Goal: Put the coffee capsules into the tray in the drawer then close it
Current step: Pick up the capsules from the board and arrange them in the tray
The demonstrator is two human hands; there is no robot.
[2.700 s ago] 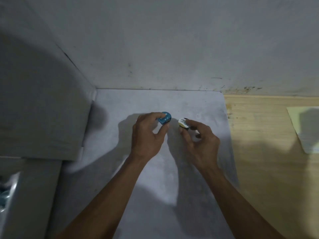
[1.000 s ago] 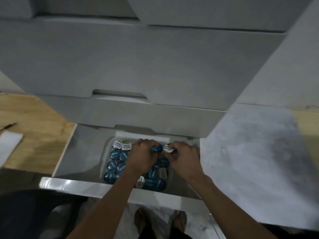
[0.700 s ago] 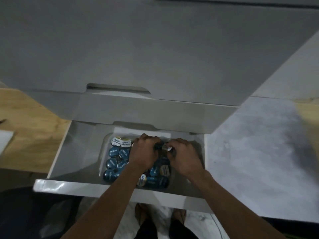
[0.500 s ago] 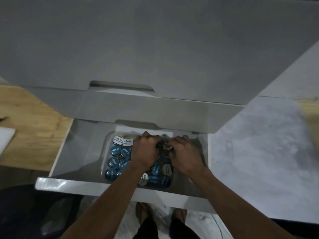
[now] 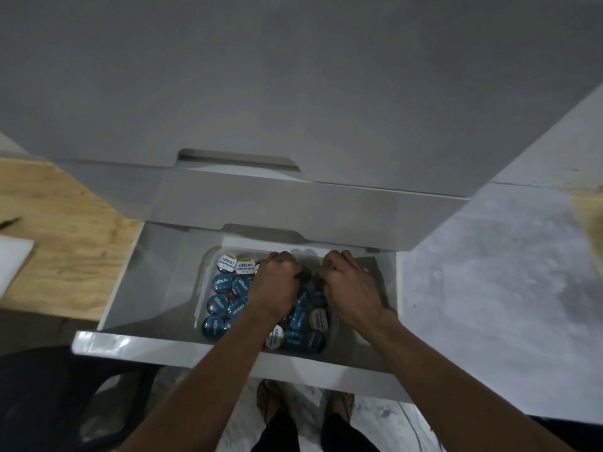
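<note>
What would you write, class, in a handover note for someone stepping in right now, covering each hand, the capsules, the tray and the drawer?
Left hand: down in the tray, fingers curled; a dark capsule shows at its fingertips.
Right hand: also in the tray, fingers curled; whether it holds a capsule is hidden.
Tray: sits in the open drawer, mostly full of blue and white capsules.
Done: most capsules are in.
Left: release whatever is held, withdraw both hands, push the drawer shut.
</note>
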